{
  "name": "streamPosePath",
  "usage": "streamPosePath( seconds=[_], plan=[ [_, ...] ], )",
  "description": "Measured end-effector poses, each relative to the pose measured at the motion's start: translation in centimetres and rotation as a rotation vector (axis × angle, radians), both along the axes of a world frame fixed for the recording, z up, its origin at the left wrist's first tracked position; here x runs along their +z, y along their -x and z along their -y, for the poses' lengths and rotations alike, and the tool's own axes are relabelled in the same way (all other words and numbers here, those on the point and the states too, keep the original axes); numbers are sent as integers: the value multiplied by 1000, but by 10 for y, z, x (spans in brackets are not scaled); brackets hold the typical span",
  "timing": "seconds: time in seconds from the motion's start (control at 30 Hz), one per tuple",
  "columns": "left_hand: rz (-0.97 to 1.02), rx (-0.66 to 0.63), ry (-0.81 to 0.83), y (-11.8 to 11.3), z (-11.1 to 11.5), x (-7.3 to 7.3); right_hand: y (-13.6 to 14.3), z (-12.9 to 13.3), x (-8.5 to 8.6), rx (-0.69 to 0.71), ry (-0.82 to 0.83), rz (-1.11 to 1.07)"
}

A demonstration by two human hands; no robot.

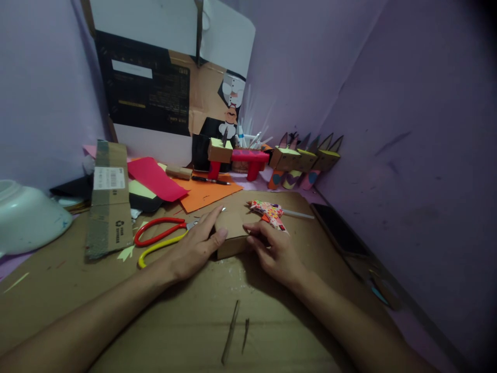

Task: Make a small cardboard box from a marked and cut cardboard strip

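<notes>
A small brown cardboard box (232, 247) sits on the work surface between my hands. My left hand (198, 247) holds its left side, fingers stretched along that edge and the thumb at the near corner. At the right edge of the box, my right hand (276, 252) is closed in a pinch, thumb and forefinger against the cardboard. The fingers partly cover that edge. Just behind my right hand lies a hot glue gun (267, 209) with a colourful pattern and a white glue stick in its back. Scissors (160, 233) with red and yellow handles lie beside my left hand.
A taped cardboard piece (110, 207), red paper (157, 178) and orange paper (209, 191) lie at the back left. A pale bowl (27, 217) stands far left. Several cardboard animal figures (285, 158) line the back. A phone (339, 230) lies right; cardboard strips (232, 331) lie in front.
</notes>
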State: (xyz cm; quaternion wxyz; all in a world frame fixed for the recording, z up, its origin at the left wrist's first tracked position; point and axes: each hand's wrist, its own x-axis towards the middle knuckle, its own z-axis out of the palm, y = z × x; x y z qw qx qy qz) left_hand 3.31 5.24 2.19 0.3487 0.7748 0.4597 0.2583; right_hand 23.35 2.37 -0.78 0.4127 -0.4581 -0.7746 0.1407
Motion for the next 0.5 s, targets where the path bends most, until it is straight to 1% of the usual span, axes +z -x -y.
streamPosePath(
  seconds=[0.17,0.33,0.5],
  plan=[
    [143,44,81,-4,0,-2,3,1,-4,-13,32,-46],
    [207,71,135,-4,-1,-3,4,2,-5,-18,31,-31],
    [296,50,192,-4,-2,-3,4,2,-8,-24,72,-76]
  ],
)
